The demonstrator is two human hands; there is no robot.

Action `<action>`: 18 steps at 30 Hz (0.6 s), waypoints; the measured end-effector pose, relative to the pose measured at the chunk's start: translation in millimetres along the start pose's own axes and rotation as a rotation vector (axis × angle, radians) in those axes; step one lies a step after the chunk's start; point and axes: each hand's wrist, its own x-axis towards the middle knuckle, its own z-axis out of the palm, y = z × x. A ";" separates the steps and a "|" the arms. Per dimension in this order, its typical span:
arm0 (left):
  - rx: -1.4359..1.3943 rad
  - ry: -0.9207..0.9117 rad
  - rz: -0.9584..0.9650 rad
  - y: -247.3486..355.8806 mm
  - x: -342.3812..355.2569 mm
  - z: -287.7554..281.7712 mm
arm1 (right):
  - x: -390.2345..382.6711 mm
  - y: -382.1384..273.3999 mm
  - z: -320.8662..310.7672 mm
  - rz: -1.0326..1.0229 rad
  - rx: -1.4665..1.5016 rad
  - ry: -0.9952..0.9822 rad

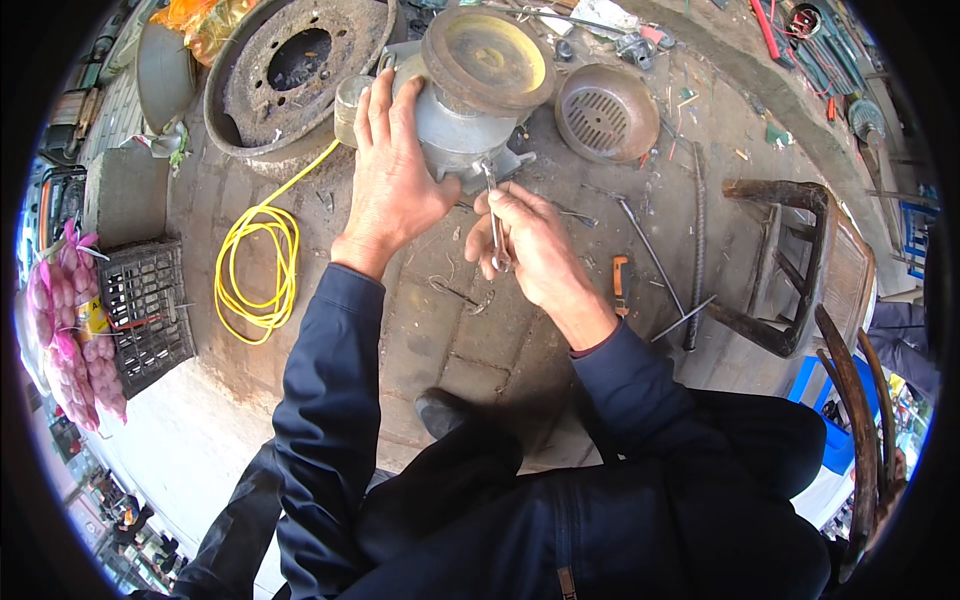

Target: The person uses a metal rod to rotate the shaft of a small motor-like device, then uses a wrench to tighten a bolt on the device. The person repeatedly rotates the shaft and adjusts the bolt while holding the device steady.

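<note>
A grey electric motor (450, 135) with a wide pulley (490, 62) on top stands at the far middle. Against its left side my left hand (392, 165) is gripping, fingers over the casing and thumb near the base. My right hand (530, 235) pinches a small silver wrench (495, 222) between thumb and fingers. The wrench's upper end meets the motor's base flange; the fastener there is too small to make out. Yellow cable (258, 270) runs from the motor's left side to a loose coil. Right of the motor lies a round slotted metal cover (606, 115).
A rusty wheel rim (245, 110) lies at the far left, above a black crate (145, 310) and pink net bags (68, 320). To the right are rods (697, 250), an orange-handled tool (621, 285) and a low wooden stool (825, 270). Scattered tools lie at the far right.
</note>
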 end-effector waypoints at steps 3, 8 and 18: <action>0.002 0.005 0.001 0.3 0.0 0.4 | -1.4 -0.8 -4.7 -0.011 -0.043 -0.016; 0.003 0.017 0.014 0.3 0.2 0.7 | -4.6 0.9 -0.1 -0.023 -0.044 -0.007; -0.011 0.021 0.014 1.0 0.2 0.7 | -5.4 -2.3 -7.5 -0.014 -0.135 0.037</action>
